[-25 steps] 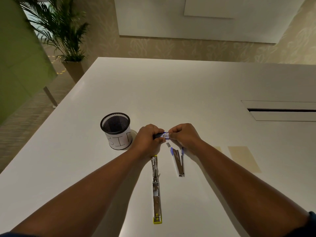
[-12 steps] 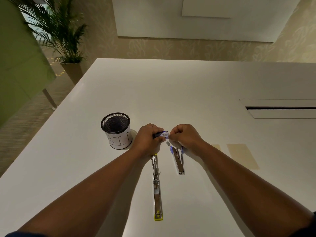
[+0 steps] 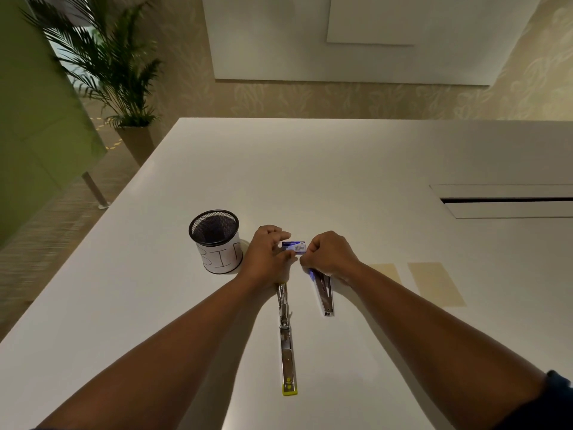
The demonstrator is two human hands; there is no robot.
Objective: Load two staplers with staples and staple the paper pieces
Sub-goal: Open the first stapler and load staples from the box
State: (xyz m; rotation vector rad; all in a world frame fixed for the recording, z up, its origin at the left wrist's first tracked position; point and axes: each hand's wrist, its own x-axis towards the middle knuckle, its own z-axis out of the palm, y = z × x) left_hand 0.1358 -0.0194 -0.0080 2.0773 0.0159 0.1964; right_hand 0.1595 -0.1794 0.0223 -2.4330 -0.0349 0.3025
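While both hands work over the white desk (image 3: 341, 169), counts first: one mesh cup, two staplers, one staple box, two paper pieces, two hands.

Far left, a potted palm (image 3: 102, 60) stands on the floor beyond the desk's left edge. On the desk, the black mesh cup (image 3: 215, 240) with a white label marked "BIN" stands upright, just left of the left hand and apart from it.

Left hand (image 3: 266, 259): fingers curled, pinching the left end of the small blue staple box (image 3: 294, 247). Right hand (image 3: 330, 254): clenched, its fingertips at the box's right end; whether it holds the box or something smaller, cannot tell. The box sits between the two hands, above the staplers' far ends.

Yellow-tipped stapler (image 3: 286, 339): swung open flat, long, lying lengthwise toward the viewer, far end hidden under the left hand. Blue stapler (image 3: 323, 290): shorter, just right of it, far end under the right hand. The two lie apart, not touching.

Right of the right forearm, two tan paper pieces lie flat side by side: the near piece (image 3: 387, 273) partly hidden by the arm, the other piece (image 3: 435, 283) fully seen.

Far right, a slot panel (image 3: 502, 201) is set in the desktop. Bare desk stretches beyond the hands to the far edge, and along the left edge near the cup.
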